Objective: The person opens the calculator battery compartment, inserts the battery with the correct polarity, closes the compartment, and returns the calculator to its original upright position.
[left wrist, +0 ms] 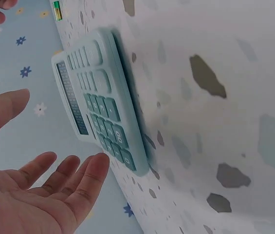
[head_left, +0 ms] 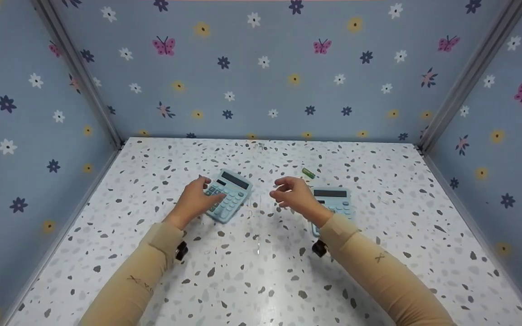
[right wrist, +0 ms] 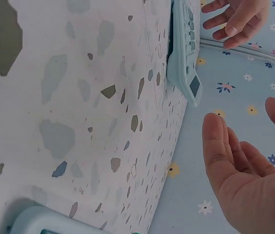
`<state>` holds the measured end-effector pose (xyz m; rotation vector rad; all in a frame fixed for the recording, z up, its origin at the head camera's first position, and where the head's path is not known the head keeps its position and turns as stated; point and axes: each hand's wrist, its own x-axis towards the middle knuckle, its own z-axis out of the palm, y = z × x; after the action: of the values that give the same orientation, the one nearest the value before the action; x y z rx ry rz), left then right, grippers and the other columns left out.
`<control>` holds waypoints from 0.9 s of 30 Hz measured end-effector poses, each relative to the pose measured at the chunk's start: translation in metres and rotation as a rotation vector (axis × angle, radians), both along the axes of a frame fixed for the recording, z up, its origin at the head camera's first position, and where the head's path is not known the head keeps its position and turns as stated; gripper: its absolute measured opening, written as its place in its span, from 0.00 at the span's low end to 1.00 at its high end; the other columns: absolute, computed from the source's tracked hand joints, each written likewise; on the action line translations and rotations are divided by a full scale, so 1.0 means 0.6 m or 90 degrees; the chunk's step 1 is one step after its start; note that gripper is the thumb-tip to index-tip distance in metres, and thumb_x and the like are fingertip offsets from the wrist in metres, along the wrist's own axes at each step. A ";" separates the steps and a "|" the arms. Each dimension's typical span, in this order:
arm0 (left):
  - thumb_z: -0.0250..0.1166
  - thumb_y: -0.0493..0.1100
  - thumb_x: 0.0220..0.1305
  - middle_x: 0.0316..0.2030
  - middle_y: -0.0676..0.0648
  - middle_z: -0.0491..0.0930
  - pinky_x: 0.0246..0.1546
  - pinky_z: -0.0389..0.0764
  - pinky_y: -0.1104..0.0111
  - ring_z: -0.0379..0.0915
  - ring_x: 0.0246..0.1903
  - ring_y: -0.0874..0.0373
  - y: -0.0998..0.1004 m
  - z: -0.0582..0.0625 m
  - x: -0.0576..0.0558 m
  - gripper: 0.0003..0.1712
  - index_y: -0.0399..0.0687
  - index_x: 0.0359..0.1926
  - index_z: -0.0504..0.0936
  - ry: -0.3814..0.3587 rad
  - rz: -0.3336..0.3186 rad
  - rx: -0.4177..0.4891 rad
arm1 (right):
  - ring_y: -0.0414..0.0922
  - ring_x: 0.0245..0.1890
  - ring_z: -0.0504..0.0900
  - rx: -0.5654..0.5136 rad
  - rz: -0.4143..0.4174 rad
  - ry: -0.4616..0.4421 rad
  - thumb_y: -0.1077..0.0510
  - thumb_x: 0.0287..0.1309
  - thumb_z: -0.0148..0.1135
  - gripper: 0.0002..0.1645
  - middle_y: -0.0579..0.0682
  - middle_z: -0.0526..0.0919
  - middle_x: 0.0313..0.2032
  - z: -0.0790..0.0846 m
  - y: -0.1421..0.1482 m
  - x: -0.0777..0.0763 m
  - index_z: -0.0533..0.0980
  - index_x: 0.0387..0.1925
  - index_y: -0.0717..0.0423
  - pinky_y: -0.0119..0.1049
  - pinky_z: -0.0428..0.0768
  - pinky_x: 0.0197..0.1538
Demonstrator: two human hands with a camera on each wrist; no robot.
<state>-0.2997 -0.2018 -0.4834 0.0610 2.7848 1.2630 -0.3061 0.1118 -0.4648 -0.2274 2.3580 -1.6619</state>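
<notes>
A light blue calculator (head_left: 234, 192) lies tilted on the speckled table, its dark screen away from me. My left hand (head_left: 196, 198) hovers over its left side, thumb apart from the relaxed fingers; in the left wrist view, the hand (left wrist: 40, 197) holds nothing and the calculator (left wrist: 98, 73) lies beyond the fingertips. Right of it, a second light blue calculator (head_left: 331, 194) is partly hidden under my right wrist. Loosely bent and empty, my right hand (head_left: 296, 195) is in the air between the two calculators. A small green battery (head_left: 308, 173) lies behind the second calculator.
Blue panels (head_left: 261, 68) with flowers and butterflies enclose the white speckled table (head_left: 261, 271) at the back and both sides. Metal posts (head_left: 77, 68) stand at the back corners. Small black devices (head_left: 319, 248) sit under both wrists.
</notes>
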 end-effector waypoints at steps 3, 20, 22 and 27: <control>0.69 0.55 0.74 0.75 0.27 0.68 0.76 0.70 0.40 0.67 0.75 0.33 -0.009 -0.002 -0.004 0.44 0.31 0.77 0.65 -0.012 0.005 0.007 | 0.68 0.59 0.85 -0.015 0.007 -0.006 0.60 0.73 0.70 0.29 0.61 0.84 0.53 0.000 -0.005 -0.005 0.75 0.70 0.66 0.47 0.90 0.57; 0.63 0.57 0.78 0.76 0.26 0.67 0.76 0.71 0.43 0.69 0.73 0.33 -0.043 -0.004 -0.030 0.45 0.30 0.79 0.61 -0.125 0.049 0.006 | 0.65 0.64 0.83 -0.061 -0.015 -0.092 0.58 0.74 0.69 0.34 0.63 0.84 0.60 -0.020 -0.039 -0.043 0.71 0.74 0.67 0.47 0.88 0.62; 0.62 0.57 0.78 0.75 0.26 0.68 0.75 0.73 0.44 0.71 0.72 0.34 -0.045 -0.003 -0.032 0.45 0.29 0.80 0.61 -0.138 0.051 0.003 | 0.64 0.63 0.84 -0.062 -0.021 -0.103 0.58 0.74 0.70 0.34 0.63 0.83 0.61 -0.023 -0.045 -0.049 0.71 0.74 0.66 0.47 0.88 0.62; 0.61 0.57 0.79 0.76 0.27 0.67 0.70 0.78 0.46 0.75 0.68 0.34 -0.047 0.002 -0.032 0.47 0.28 0.81 0.59 -0.171 0.058 -0.001 | 0.58 0.61 0.87 -0.045 -0.038 -0.128 0.57 0.74 0.70 0.33 0.61 0.84 0.61 -0.035 -0.062 -0.061 0.72 0.73 0.64 0.43 0.88 0.61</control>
<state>-0.3187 -0.2300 -0.4820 -0.2211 2.5830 1.1870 -0.3428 0.0747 -0.4855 -0.0006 2.1802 -1.7100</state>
